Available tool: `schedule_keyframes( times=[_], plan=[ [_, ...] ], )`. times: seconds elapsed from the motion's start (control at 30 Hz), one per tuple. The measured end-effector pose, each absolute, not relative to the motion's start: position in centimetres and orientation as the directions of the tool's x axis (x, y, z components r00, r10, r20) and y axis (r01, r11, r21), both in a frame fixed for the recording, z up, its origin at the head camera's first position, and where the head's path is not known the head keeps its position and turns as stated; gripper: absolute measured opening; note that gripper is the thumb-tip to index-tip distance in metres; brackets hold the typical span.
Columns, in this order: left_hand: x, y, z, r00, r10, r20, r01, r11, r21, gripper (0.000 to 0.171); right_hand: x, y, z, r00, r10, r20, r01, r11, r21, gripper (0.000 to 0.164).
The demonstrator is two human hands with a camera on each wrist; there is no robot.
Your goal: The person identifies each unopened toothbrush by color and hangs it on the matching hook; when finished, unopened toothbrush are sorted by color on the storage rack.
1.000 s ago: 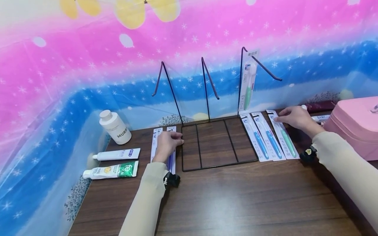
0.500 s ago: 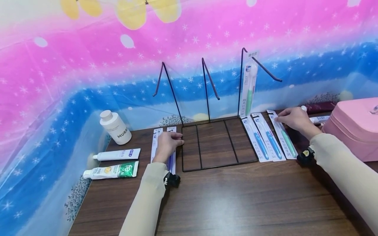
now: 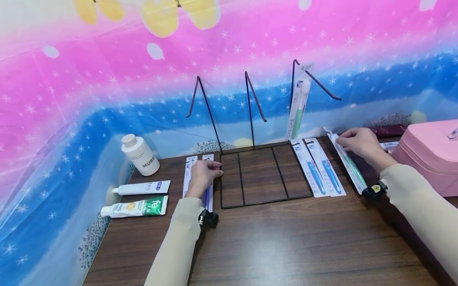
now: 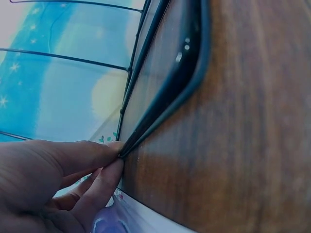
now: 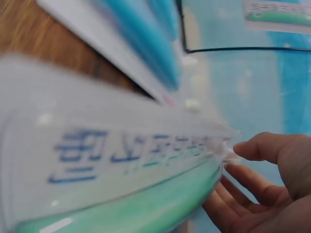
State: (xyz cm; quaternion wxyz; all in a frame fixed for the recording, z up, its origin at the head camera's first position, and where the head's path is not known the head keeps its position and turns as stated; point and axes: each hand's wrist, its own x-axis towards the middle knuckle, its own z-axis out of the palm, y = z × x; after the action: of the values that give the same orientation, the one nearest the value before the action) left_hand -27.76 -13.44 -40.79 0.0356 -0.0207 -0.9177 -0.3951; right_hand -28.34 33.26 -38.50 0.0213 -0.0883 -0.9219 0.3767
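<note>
Left hand (image 3: 202, 178): narrow grip, thumb and fingers pinching the near-left wire of the black rack (image 3: 253, 148). Rack stood on the tabletop (image 3: 272, 242), its three hooks up at the back. Right hand (image 3: 361, 145): thumb and fingers pinched the upper part of the green pack (image 3: 348, 165), a toothbrush on card, right of the rack. That pack was tilted onto its side edge; couldn't tell if its lower end touched the tabletop.

Second green one, the hung pack (image 3: 299, 105), was on the rack's right hook. First blue pack (image 3: 309, 169) and second blue pack (image 3: 326, 167) lay flat side by side, between rack and right hand. Purple pack (image 3: 208, 198) lay by the rack's left side, partly under the left hand, with another pack (image 3: 187, 174) beside it. Farther left: upright white bottle (image 3: 140, 155), white tube (image 3: 143, 187), green-white tube (image 3: 136, 207). Far right: pink case (image 3: 429, 151), dark red tube (image 3: 388, 130) behind. Patterned backdrop (image 3: 250, 43) hung behind everything.
</note>
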Motion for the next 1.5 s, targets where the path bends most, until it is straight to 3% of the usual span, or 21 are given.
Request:
schedule_keyframes(
  times=[0.23,0.53,0.73,1.07,1.5],
  plan=[
    [-27.8,-13.4,-40.8,-0.997,0.004,0.072,0.055,0.685,0.726,0.023,-27.3,32.8,-36.6,-0.99,0.133,-0.04,0.122,0.694,-0.709,0.062],
    [-27.7,-13.4,-40.9,-0.997,0.007,0.073,0.058,0.682,0.729,0.023,-24.8,32.3,-33.2,-0.993,0.088,0.083,-0.006,0.651,-0.759,0.073],
    [-27.6,-13.5,-40.8,-0.996,0.01,0.087,0.07,0.681,0.729,0.023,-22.7,32.1,-31.4,-0.988,0.09,0.129,-0.044,0.629,-0.776,0.066],
    [-27.6,-13.6,-40.9,-0.996,0.026,0.088,0.082,0.678,0.731,0.024,-19.7,30.9,-29.3,-0.958,0.053,0.283,-0.221,0.494,-0.841,0.049],
    [-27.7,-13.4,-40.8,-0.997,0.007,0.072,0.058,0.668,0.742,0.023,-16.0,29.3,-26.5,-0.878,0.104,0.466,-0.381,0.438,-0.815,0.053]
  ],
)
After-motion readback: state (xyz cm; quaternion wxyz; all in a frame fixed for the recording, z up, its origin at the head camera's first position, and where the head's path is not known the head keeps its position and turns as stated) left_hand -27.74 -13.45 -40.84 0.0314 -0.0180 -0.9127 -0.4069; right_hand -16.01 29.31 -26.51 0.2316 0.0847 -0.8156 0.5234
